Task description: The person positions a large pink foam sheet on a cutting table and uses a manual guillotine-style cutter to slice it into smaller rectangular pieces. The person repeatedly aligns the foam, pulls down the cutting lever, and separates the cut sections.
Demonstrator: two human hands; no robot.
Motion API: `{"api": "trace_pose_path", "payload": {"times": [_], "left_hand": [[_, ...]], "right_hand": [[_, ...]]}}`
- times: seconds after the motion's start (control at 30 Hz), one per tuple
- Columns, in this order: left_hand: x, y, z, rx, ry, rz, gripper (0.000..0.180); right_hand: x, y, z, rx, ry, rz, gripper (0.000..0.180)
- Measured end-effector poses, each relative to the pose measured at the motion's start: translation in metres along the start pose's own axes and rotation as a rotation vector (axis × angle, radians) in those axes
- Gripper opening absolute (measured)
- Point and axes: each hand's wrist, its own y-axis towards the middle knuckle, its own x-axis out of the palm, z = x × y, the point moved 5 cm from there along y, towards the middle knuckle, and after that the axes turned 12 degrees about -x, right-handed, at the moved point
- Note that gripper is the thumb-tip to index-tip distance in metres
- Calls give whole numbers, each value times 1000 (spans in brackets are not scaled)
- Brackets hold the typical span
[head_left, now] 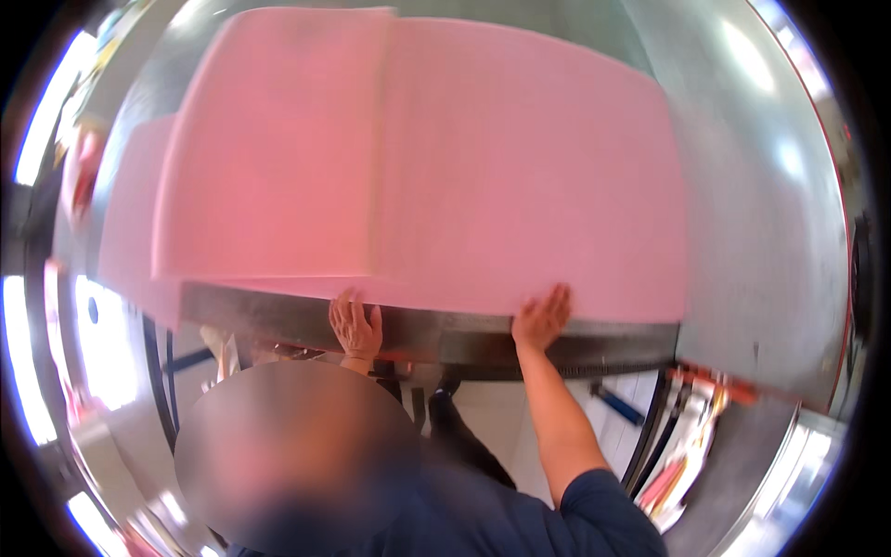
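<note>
A broad pink sheet [538, 176] lies across the metal work table. On its left part rests a thicker pink layer [278, 158], a stack or a fold; I cannot tell which. My left hand [355, 325] is flat with its fingers spread, their tips at the sheet's near edge, close to the thicker layer's right corner. Farther right, my right hand [543, 317] lies with outstretched fingers on the sheet's near border. Neither hand appears to grip anything.
The grey metal table [761, 223] extends to the right and behind the sheet. Another pink piece [135, 223] shows under the left side and hangs past the front edge. A blue-handled object [617, 405] is below the table, near colourful papers or scraps [682, 455].
</note>
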Motion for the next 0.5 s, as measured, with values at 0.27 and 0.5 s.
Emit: {"api": "trace_pose_path", "payload": {"times": [0.27,0.5], "left_hand": [[84,-37,68,122,39,-29,51],[52,-70,110,116,98,-13,55]], "right_hand": [[47,-32,80,81,90,55,72],[-19,-26,129,78,132,14,75]]}}
